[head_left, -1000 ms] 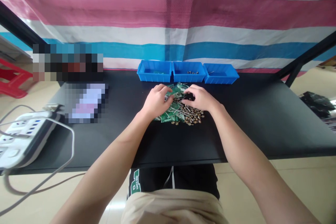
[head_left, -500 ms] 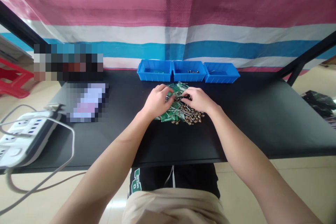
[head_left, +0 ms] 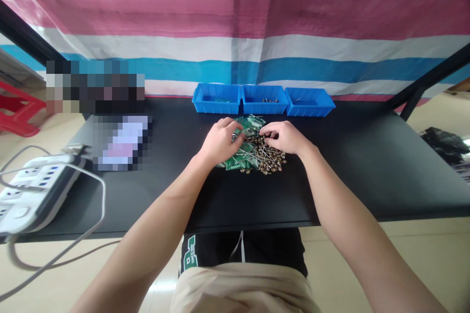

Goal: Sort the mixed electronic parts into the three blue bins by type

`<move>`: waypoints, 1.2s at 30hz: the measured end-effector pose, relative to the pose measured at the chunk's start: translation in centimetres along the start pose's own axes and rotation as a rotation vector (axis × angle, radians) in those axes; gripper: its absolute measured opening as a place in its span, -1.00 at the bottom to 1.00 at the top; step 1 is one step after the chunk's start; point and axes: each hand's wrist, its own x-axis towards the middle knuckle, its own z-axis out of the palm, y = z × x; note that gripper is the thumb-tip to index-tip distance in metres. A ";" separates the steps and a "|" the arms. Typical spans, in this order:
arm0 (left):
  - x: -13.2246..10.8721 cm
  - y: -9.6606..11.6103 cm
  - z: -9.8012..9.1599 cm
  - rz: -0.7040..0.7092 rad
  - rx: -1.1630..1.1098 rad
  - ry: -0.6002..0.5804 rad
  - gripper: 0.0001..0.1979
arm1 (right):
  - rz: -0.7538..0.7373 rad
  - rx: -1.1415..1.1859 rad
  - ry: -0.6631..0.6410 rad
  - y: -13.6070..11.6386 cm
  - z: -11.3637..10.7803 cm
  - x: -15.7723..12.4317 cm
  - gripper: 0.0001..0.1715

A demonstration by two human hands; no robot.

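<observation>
A mixed pile lies on the black table in front of me: small green pieces [head_left: 235, 162], which look like circuit boards or green packets, and many brass-coloured round-headed pieces with thin metal shanks [head_left: 270, 159]. On the pile's left side is my left hand [head_left: 221, 139], fingers curled and thumb close to them; something shiny shows inside the curl, too small to name. At the upper right of the pile hovers my right hand [head_left: 284, 137], thumb and fingertips apart just over the brass-coloured pieces, with nothing visible between them.
Behind the pile stand three blue bins: the left bin [head_left: 216, 106] with some green pieces, the middle bin [head_left: 264, 106] with several brass-coloured pieces, the right bin [head_left: 312, 109] with a thin piece. A blurred-out phone-like object [head_left: 123, 144] and a white power strip [head_left: 35, 190] with cables lie left.
My right hand has moved slightly right, away from my left hand, and its fingers have parted from the pile's middle. My left hand stays in place.
</observation>
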 end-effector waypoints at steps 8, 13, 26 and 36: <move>0.1 0.1 -0.1 -0.007 0.004 -0.021 -0.85 | 0.052 -0.147 -0.014 0.1 -0.2 -0.2 -0.82; 0.1 0.2 -0.1 -0.013 0.003 -0.029 -0.84 | 0.101 -0.144 -0.027 -0.4 -0.2 -0.2 -0.83; 0.1 0.1 0.0 0.001 -0.001 -0.015 -0.86 | 0.140 -0.235 0.056 -0.9 0.2 0.0 -0.85; 0.1 0.1 0.0 0.008 -0.001 -0.016 -0.87 | 0.175 -0.135 0.072 -0.7 0.2 0.0 -0.78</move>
